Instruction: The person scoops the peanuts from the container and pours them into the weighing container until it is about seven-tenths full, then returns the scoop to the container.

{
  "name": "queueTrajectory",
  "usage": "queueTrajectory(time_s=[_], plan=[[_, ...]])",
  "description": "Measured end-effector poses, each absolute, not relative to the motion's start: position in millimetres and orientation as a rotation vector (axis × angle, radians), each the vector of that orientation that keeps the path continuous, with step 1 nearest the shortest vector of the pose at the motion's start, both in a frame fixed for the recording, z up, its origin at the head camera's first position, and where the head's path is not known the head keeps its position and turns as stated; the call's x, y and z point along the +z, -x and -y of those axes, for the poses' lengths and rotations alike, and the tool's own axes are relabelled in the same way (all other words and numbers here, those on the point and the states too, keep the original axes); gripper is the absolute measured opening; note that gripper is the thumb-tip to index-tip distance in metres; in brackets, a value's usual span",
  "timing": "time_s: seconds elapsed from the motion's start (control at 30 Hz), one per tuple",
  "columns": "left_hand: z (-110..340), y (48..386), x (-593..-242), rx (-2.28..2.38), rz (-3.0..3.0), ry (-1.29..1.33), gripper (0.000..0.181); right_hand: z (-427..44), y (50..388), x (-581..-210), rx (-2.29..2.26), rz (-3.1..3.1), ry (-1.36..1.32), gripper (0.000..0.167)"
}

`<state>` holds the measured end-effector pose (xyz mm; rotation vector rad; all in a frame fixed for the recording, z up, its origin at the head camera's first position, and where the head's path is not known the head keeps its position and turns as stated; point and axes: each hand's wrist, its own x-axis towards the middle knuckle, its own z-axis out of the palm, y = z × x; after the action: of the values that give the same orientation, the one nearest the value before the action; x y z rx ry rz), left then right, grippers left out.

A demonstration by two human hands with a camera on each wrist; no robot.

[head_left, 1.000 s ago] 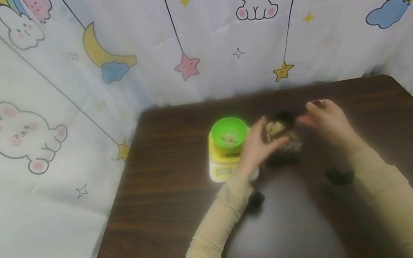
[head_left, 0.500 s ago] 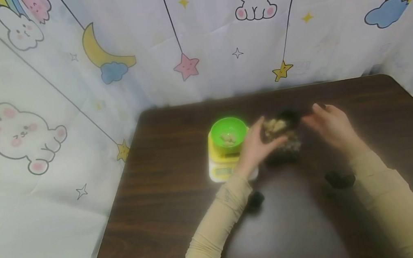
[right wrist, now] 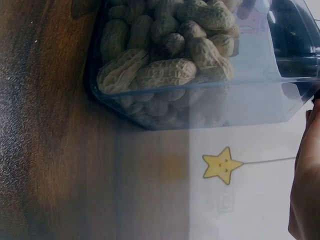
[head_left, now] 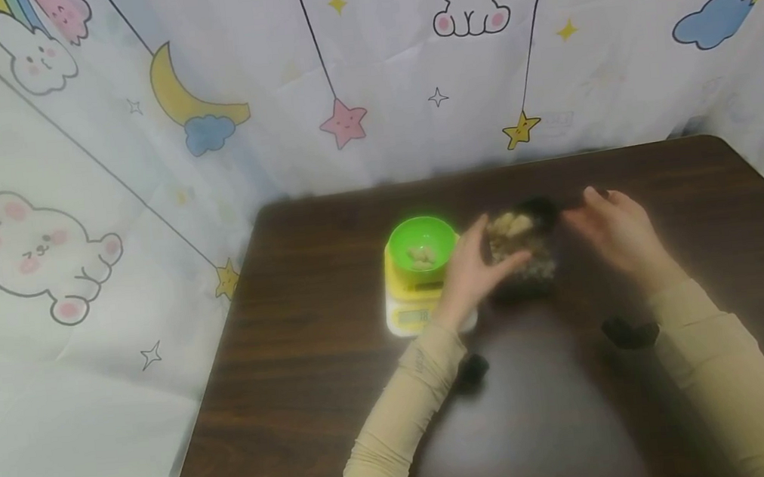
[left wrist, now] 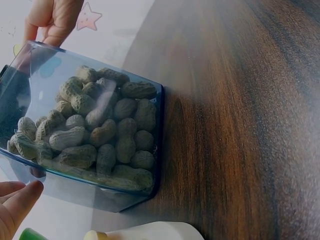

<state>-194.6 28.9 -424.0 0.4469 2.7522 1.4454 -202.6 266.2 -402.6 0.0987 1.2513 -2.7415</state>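
A clear container [head_left: 534,261] of unshelled peanuts [left wrist: 102,135] stands on the table. My left hand [head_left: 472,270] holds its left side between spread thumb and fingers; the thumb [left wrist: 25,200] lies against the wall in the left wrist view. My right hand [head_left: 616,233] is at the container's upper right, by a dark lid-like part [right wrist: 295,42]; its fingertips seem to grip the edge there, partly out of frame. Left of the container, a green bowl [head_left: 422,227] with a few pale pieces [head_left: 422,256] sits on a yellow-and-white scale [head_left: 396,320].
Two small dark objects show beside the forearms, one near the left wrist [head_left: 472,373] and one by the right sleeve [head_left: 629,330]. The brown table [head_left: 285,383] backs onto a patterned curtain [head_left: 393,48].
My right hand and the dark part beside it have shifted slightly to the right. My left hand keeps its place on the container, and the bowl and scale have not moved.
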Motion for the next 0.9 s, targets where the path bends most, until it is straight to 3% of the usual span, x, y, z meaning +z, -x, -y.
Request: queueTrajectory(time_s=[0.27,0.4,0.47,0.7,0.83,0.9], plan=[[-29,192,-422,1.433,-2.765,-0.431,0.094,-264,202,-398,-2.779,-1.21,-0.093,0.025],[-29,192,-420,1.474,-2.74,-0.416,0.096,-263,204,-395,-2.797,-1.196,-0.114,0.034],[-27,192,-418,1.498,-2.73,-0.415,0.095,-262,206,-393,-2.801,-1.195,-0.129,0.046],[-16,196,-412,1.534,-2.721,-0.405,0.095,-255,209,-386,-2.805,-1.211,-0.111,0.049],[-9,197,-408,1.543,-2.727,-0.358,0.096,-249,210,-379,-2.806,-1.163,-0.121,0.076],[-6,198,-405,1.536,-2.735,-0.323,0.096,-245,211,-375,-2.812,-1.142,-0.115,0.075]])
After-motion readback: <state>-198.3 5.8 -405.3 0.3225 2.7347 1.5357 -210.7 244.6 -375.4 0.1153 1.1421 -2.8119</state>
